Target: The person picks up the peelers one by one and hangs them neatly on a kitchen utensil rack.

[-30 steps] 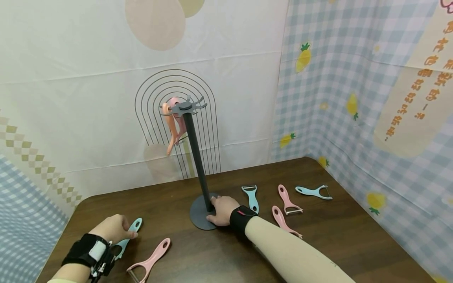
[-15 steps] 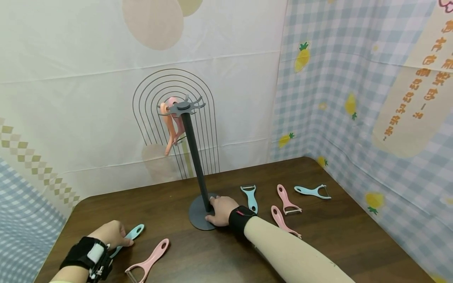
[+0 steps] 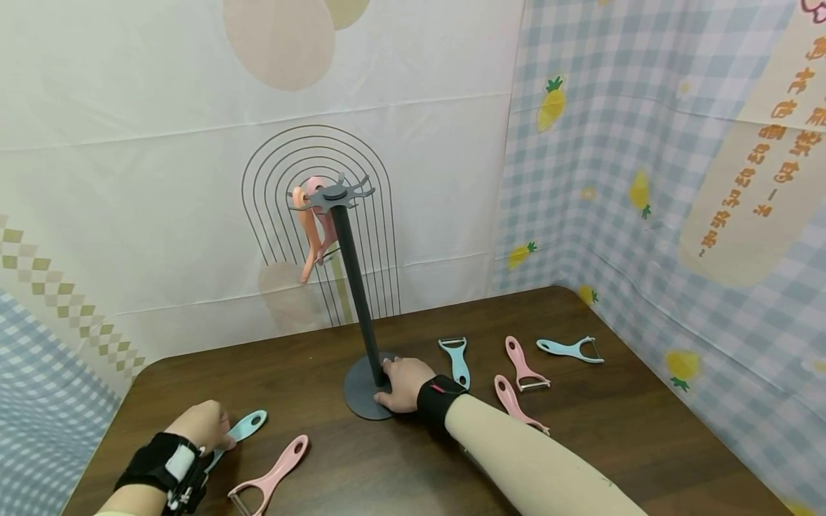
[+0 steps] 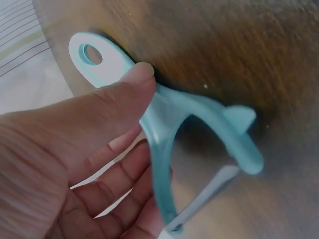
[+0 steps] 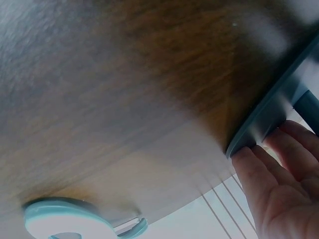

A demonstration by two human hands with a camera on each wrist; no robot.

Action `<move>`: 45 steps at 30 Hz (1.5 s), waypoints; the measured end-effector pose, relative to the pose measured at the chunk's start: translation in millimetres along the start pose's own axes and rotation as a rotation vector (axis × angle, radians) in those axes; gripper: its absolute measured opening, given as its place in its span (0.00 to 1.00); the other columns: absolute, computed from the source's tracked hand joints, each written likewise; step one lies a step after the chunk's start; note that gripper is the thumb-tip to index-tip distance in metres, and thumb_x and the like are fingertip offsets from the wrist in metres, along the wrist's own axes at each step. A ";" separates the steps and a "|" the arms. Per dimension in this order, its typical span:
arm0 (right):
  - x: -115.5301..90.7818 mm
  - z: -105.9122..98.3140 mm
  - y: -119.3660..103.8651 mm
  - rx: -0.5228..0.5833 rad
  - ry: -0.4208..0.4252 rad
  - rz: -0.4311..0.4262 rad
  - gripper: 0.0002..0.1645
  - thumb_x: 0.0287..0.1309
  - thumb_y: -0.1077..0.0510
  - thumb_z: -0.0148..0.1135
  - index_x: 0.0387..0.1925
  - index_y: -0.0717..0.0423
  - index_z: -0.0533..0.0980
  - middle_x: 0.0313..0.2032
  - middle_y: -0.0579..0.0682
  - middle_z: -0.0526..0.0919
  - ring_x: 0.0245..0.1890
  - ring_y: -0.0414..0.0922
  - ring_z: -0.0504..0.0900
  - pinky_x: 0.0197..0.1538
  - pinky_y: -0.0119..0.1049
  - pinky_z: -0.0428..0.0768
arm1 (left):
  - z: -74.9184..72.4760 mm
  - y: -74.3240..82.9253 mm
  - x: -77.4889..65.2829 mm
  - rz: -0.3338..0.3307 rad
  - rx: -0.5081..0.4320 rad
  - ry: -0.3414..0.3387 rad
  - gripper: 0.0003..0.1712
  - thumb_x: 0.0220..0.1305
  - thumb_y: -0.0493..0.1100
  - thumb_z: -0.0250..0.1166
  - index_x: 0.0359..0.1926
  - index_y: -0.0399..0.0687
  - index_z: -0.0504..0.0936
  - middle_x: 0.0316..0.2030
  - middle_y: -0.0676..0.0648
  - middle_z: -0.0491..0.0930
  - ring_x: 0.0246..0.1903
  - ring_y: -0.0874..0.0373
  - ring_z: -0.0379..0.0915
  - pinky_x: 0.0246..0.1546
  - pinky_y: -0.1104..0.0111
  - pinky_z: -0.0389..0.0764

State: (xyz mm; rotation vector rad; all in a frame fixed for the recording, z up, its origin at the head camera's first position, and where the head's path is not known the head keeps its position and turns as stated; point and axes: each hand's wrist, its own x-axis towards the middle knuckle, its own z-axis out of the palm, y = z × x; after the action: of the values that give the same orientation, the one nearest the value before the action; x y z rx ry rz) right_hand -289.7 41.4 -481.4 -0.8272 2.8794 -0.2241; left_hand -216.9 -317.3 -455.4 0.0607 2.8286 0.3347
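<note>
At the table's left side my left hand [image 3: 205,424] pinches a light blue peeler [image 4: 162,112], the thumb lying across its handle. The Y-shaped head and metal blade show in the left wrist view; the holed handle end points away from the hand. My right hand [image 3: 406,385] is at the foot of a dark grey stand [image 3: 356,287], thumb and fingers either side of the pole; its fingertips rest on the round base [image 5: 264,117]. An orange peeler [image 3: 311,236] and a pink peeler [image 3: 327,223] hang from the stand's hooks.
A pink peeler [image 3: 274,473] lies right of my left hand. Beyond the right forearm lie a blue peeler [image 3: 458,364], two pink peelers [image 3: 521,362] and another blue peeler [image 3: 568,350]. Something thin is mostly hidden beneath the forearm. Curtains stand behind the brown table [image 3: 613,430].
My left hand has moved slightly nearer the front edge and closed its fingers on the blue peeler, whose handle end shifted slightly. The right hand stays at the stand's base.
</note>
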 end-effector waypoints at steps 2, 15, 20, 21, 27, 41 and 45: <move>0.1 0.5 0.2 0.000 0.003 0.000 0.39 0.60 0.36 0.60 0.64 0.57 0.70 0.57 0.54 0.78 0.59 0.49 0.74 0.58 0.40 0.71 | 0.5 1.0 0.4 0.004 -0.003 0.005 0.17 0.47 0.39 0.77 0.24 0.42 0.74 0.22 0.50 0.72 0.25 0.55 0.69 0.29 0.60 0.71; 2.0 3.9 0.7 -0.002 0.019 -0.004 0.39 0.59 0.36 0.61 0.62 0.57 0.72 0.56 0.53 0.79 0.58 0.48 0.75 0.58 0.39 0.72 | -1.5 5.8 0.8 0.082 -0.044 0.066 0.17 0.47 0.36 0.75 0.21 0.45 0.71 0.19 0.51 0.69 0.22 0.56 0.66 0.26 0.64 0.68; 2.4 3.9 0.0 0.003 0.015 -0.005 0.39 0.59 0.36 0.61 0.62 0.57 0.72 0.57 0.53 0.78 0.59 0.48 0.75 0.58 0.39 0.71 | -20.2 9.9 -1.5 0.127 -0.084 0.132 0.15 0.50 0.36 0.73 0.23 0.45 0.72 0.19 0.51 0.70 0.21 0.57 0.66 0.24 0.64 0.67; 2.4 3.9 0.0 0.000 0.014 -0.005 0.39 0.59 0.35 0.61 0.62 0.57 0.72 0.57 0.53 0.78 0.59 0.48 0.75 0.58 0.39 0.71 | -24.9 11.3 -1.7 0.140 -0.093 0.147 0.14 0.52 0.36 0.72 0.24 0.45 0.72 0.19 0.51 0.70 0.21 0.57 0.66 0.24 0.64 0.67; 2.5 4.1 0.7 -0.006 0.012 -0.004 0.39 0.59 0.35 0.61 0.62 0.57 0.72 0.56 0.53 0.78 0.59 0.48 0.75 0.58 0.39 0.71 | -52.3 28.2 -4.4 0.240 -0.152 0.234 0.10 0.59 0.39 0.69 0.28 0.46 0.74 0.22 0.52 0.71 0.23 0.59 0.66 0.24 0.66 0.67; -2.8 -1.9 -2.2 0.002 -0.009 0.008 0.39 0.60 0.36 0.61 0.63 0.57 0.71 0.57 0.54 0.78 0.59 0.48 0.74 0.59 0.39 0.71 | -98.8 103.3 -24.6 0.395 -0.420 0.613 0.12 0.67 0.50 0.63 0.40 0.46 0.79 0.28 0.50 0.80 0.26 0.58 0.73 0.26 0.71 0.73; -2.6 -3.3 -2.7 0.001 -0.004 0.006 0.38 0.60 0.37 0.61 0.63 0.57 0.71 0.57 0.53 0.78 0.60 0.48 0.74 0.59 0.39 0.70 | -109.5 120.6 -30.8 0.452 -0.569 0.713 0.09 0.67 0.46 0.64 0.40 0.44 0.80 0.30 0.48 0.81 0.27 0.60 0.76 0.27 0.74 0.76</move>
State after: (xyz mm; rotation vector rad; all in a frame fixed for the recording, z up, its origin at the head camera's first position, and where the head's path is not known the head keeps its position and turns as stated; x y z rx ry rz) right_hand -286.8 40.9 -477.4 -0.8180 2.8775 -0.2224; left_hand -218.4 -226.6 -316.6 0.5600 3.2215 1.5071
